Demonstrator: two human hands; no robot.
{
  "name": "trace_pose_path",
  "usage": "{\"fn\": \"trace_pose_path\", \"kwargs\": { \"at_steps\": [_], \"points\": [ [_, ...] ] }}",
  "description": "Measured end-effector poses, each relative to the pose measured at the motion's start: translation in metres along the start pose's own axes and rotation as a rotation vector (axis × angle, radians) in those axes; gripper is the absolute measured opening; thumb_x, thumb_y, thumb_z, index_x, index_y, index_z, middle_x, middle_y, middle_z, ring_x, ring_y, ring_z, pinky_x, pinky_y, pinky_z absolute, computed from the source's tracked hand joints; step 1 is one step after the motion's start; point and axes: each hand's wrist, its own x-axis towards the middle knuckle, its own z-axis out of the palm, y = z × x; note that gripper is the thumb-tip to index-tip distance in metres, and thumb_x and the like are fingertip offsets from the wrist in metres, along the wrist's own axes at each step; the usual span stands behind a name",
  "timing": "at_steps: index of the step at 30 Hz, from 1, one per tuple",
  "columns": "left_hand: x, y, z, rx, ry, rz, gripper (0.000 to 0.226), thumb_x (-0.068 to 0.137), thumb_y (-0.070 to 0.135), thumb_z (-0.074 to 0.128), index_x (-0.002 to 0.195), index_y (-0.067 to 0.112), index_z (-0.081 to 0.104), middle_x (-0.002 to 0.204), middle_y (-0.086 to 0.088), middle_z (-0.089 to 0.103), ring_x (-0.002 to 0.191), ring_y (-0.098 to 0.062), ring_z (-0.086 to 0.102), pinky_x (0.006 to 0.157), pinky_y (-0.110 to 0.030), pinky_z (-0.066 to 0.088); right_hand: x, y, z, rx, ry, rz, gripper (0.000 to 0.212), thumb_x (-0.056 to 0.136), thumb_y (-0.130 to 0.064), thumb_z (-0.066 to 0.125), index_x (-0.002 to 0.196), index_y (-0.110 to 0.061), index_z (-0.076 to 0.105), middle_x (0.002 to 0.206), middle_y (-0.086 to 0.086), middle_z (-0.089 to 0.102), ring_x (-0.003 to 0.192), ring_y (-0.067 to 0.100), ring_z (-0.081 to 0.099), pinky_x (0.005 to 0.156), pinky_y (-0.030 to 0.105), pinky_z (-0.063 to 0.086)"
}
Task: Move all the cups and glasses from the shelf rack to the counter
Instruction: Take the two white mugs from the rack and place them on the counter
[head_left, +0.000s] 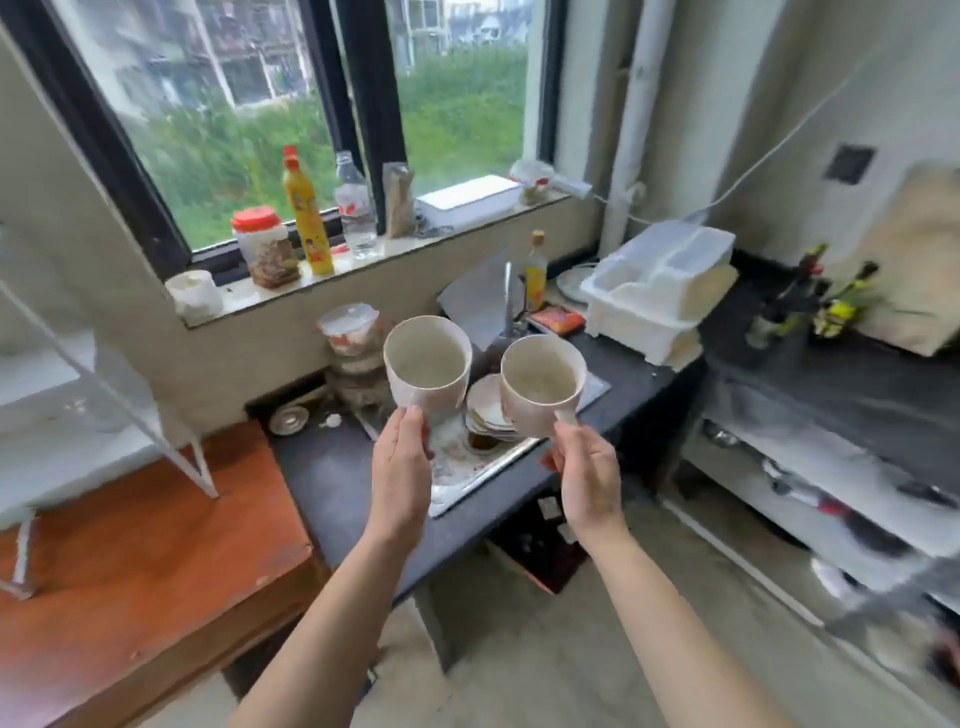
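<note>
Head view: the person holds two white cups in the air over the sink (483, 467). The left hand (402, 467) is closed around the base of the left cup (427, 364), with the thumb on its near side. The right hand (587, 467) pinches the handle of the right cup (543, 384). Both cups are upright, mouths open to the camera, and they look empty. They are just beside each other but not touching.

The white rack (104, 384) stands at the left on a wooden table (145, 545). The dark counter (639, 364) runs around the sink and to the right. The sink holds a pile of plates (488, 410), so it is no place for the cups.

I judge this to be the carrying step. To do it well, keep the cups level and apart, so they do not knock together. A bare part of the counter is right of the sink, in front of the white drainer (660, 286). Lower each cup until its base sits flat, well back from the edge, and only then let go.
</note>
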Motion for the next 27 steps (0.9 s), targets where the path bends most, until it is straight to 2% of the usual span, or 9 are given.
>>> {"fn": "trace_pose_path", "kwargs": {
  "at_steps": [2, 5, 11, 13, 16, 19, 23, 27],
  "points": [
    [-0.024, 0.007, 0.076, -0.052, -0.113, -0.039, 0.033, 0.104, 0.029, 0.04, 0.071, 0.022, 0.044, 0.062, 0.017, 0.039, 0.061, -0.005, 0.036, 0.07, -0.033, 0.034, 0.006, -0.011, -0.081, -0.041, 0.091, -0.009, 0.03, 0.079, -0.053, 0.053, 0.057, -0.032, 0.058, 0.052, -0.017, 0.046, 0.056, 0.002, 0.048, 0.066, 0.033, 0.042],
    [-0.058, 0.013, 0.177, -0.074, -0.264, -0.063, 0.031, 0.105, 0.034, 0.04, 0.076, 0.024, 0.049, 0.065, 0.016, 0.04, 0.064, -0.005, 0.039, 0.072, -0.031, 0.037, 0.01, -0.024, -0.19, -0.135, 0.24, -0.022, 0.036, 0.078, -0.056, 0.049, 0.049, -0.036, 0.05, 0.049, -0.015, 0.045, 0.057, 0.005, 0.053, 0.066, 0.031, 0.043],
    [-0.12, 0.023, 0.342, -0.083, -0.521, -0.055, 0.034, 0.105, 0.033, 0.044, 0.072, 0.028, 0.051, 0.063, 0.023, 0.051, 0.063, 0.002, 0.047, 0.07, -0.026, 0.041, 0.015, -0.038, -0.357, -0.176, 0.562, 0.014, 0.036, 0.074, -0.057, 0.045, 0.047, -0.035, 0.054, 0.045, -0.014, 0.049, 0.056, 0.013, 0.049, 0.069, 0.042, 0.045],
    [-0.137, 0.021, 0.39, -0.088, -0.623, -0.055, 0.033, 0.102, 0.04, 0.046, 0.071, 0.027, 0.05, 0.067, 0.019, 0.049, 0.067, -0.003, 0.046, 0.071, -0.026, 0.04, 0.017, -0.035, -0.407, -0.155, 0.643, 0.031, 0.037, 0.075, -0.057, 0.046, 0.047, -0.034, 0.054, 0.045, -0.016, 0.047, 0.057, 0.013, 0.045, 0.07, 0.044, 0.045],
    [-0.153, 0.015, 0.457, -0.089, -0.75, -0.055, 0.034, 0.097, 0.046, 0.045, 0.072, 0.022, 0.044, 0.071, 0.008, 0.042, 0.069, -0.01, 0.04, 0.073, -0.031, 0.039, 0.022, -0.029, -0.466, -0.124, 0.765, 0.044, 0.04, 0.077, -0.057, 0.047, 0.046, -0.032, 0.051, 0.046, -0.016, 0.043, 0.053, 0.007, 0.044, 0.07, 0.04, 0.043],
    [-0.164, 0.007, 0.531, -0.077, -0.856, -0.093, 0.036, 0.098, 0.044, 0.045, 0.07, 0.023, 0.044, 0.071, 0.007, 0.043, 0.069, -0.008, 0.04, 0.072, -0.032, 0.036, 0.033, -0.026, -0.522, -0.115, 0.866, 0.062, 0.041, 0.08, -0.05, 0.049, 0.045, -0.031, 0.048, 0.045, -0.016, 0.042, 0.049, 0.002, 0.042, 0.066, 0.035, 0.041],
    [-0.172, -0.001, 0.646, -0.082, -0.999, -0.144, 0.038, 0.104, 0.039, 0.042, 0.071, 0.022, 0.048, 0.07, 0.011, 0.046, 0.067, -0.004, 0.044, 0.072, -0.026, 0.041, 0.065, -0.028, -0.605, -0.178, 0.997, 0.076, 0.041, 0.087, -0.039, 0.05, 0.05, -0.027, 0.037, 0.047, -0.012, 0.041, 0.053, 0.008, 0.048, 0.054, 0.022, 0.039],
    [-0.182, 0.008, 0.751, -0.083, -1.121, -0.138, 0.037, 0.105, 0.037, 0.04, 0.076, 0.017, 0.047, 0.074, 0.005, 0.044, 0.062, -0.002, 0.04, 0.071, -0.028, 0.039, 0.102, -0.04, -0.684, -0.191, 1.085, 0.091, 0.048, 0.102, -0.018, 0.049, 0.057, -0.019, 0.033, 0.051, -0.013, 0.035, 0.052, 0.006, 0.043, 0.066, 0.032, 0.043]
  ]
}}
